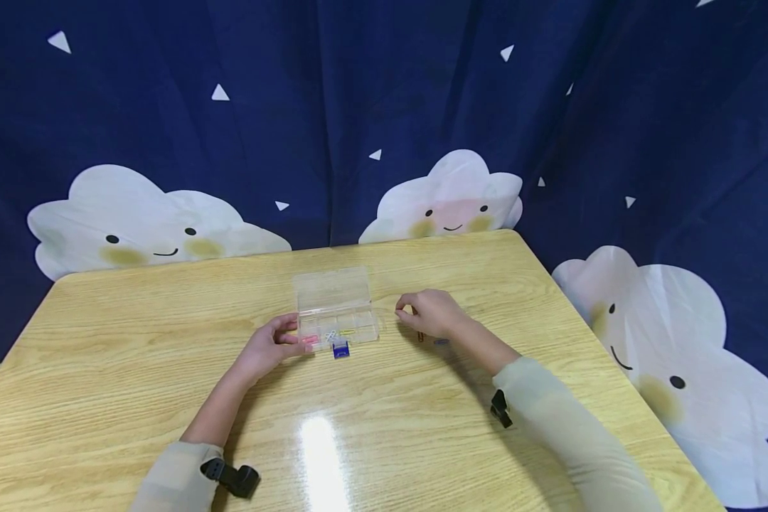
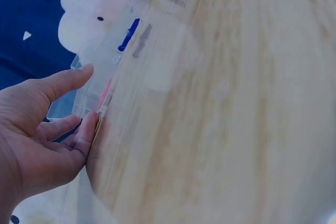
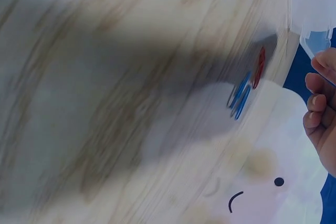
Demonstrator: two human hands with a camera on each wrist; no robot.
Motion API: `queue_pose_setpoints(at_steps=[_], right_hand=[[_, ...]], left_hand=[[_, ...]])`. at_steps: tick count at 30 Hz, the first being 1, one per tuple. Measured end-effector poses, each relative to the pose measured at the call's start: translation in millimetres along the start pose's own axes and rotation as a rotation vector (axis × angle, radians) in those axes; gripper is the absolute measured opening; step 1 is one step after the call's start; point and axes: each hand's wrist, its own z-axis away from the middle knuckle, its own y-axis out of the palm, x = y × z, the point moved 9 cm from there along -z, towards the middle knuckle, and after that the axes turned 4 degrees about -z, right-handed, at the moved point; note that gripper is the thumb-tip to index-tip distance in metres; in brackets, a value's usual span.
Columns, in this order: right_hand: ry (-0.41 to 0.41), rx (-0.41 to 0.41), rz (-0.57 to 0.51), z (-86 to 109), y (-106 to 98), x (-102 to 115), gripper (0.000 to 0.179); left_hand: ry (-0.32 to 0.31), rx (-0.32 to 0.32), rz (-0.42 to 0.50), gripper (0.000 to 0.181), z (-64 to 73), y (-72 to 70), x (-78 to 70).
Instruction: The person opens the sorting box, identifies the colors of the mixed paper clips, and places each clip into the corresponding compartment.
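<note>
Clear box (image 1: 366, 329): on the surface (image 1: 134, 355), toward its far side, between the two hands; lid (image 1: 333, 290) swung back on the far side.
Blue tab (image 1: 340, 349): at the box's front edge, probably the latch.
Box contents, left to right: pink clips (image 1: 310, 340), white clips (image 1: 331, 335), yellow clips (image 1: 347, 332); counts too small to read, exact cell limits unclear.
Clips outside: red clip (image 3: 259, 68) (possibly more than one) and two blue clips (image 3: 241, 98), lying on the surface right of the box; blues side by side, red just beside them.
Left hand (image 1: 271, 350): curved round the box's left front corner, fingers along the left side, thumb at the front; judged to be steadying it.
Right hand (image 1: 432, 313): raised between box and loose clips, apart from the box; thumb and forefinger drawn together, narrow gap. Cannot tell whether anything small is pinched there.
Sorted so far: pink, white and yellow inside, apparently grouped by colour.
Remaining: red and blue outside; lid not closed.
Progress estimate: past the midpoint by colours, judged from three in against two out.
</note>
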Motion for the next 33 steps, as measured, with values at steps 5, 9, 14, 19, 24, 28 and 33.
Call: queue_pose_setpoints(at_steps=[5,9,14,19,24,28,33], right_hand=[[0.019,-0.014,-0.002,6.7,-3,-9,0.02],[0.038,-0.01,0.0,11.4,-2,-17,0.02],[0.057,-0.002,0.009,18.1,1,-29,0.02],[0.057,-0.013,0.004,25.1,0,-36,0.019],[0.068,-0.008,0.021,32.1,1,-45,0.018],[0.076,-0.004,0.03,37.6,1,-51,0.018],[0.083,0.019,0.055,44.2,5,-56,0.017]], left_hand=[[0.004,0.001,0.004,0.075,0.0,0.3,-0.2],[0.007,-0.001,0.001,0.075,0.7,0.5,-1.4],[0.01,-0.001,0.004,0.075,1.3,0.5,-2.1],[0.009,0.0,0.008,0.075,0.8,0.4,-1.4],[0.007,-0.005,0.012,0.073,0.3,-0.1,-0.5],[0.01,-0.008,0.016,0.073,0.5,-0.7,-0.6],[0.006,-0.005,0.012,0.075,1.1,-0.8,-1.5]])
